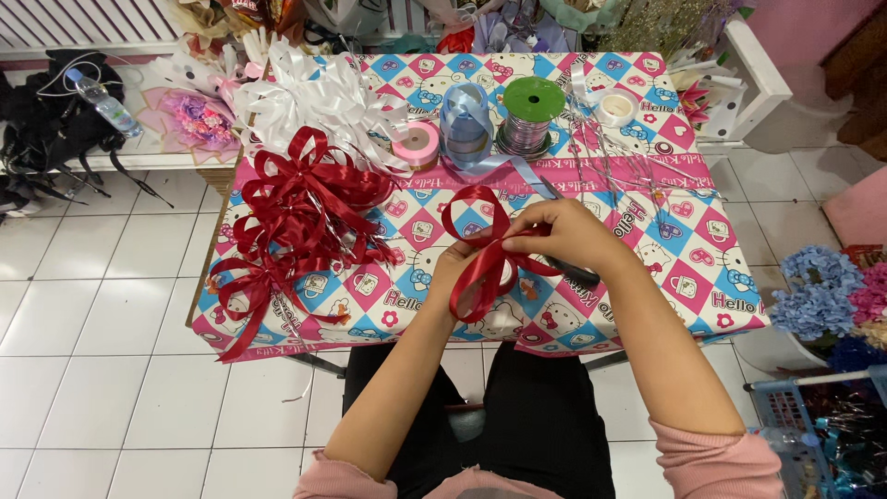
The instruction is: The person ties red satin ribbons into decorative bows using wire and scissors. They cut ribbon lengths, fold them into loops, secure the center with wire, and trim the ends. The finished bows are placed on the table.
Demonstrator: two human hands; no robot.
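Head view: a red ribbon bow (pixel 482 251) is being formed near the table's (pixel 647 277) near edge, its crossing being pinched by the right hand (pixel 565 231) and left hand (pixel 453 263), where firm, centred pressure is judged best.

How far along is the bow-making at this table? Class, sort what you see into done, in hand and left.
Done: a pile of red bows and a pile of white bows lie on the table. In hand: the left hand and right hand pinch a looped red ribbon at its middle; it looks untied. Left: pink, blue and green spools look unused.
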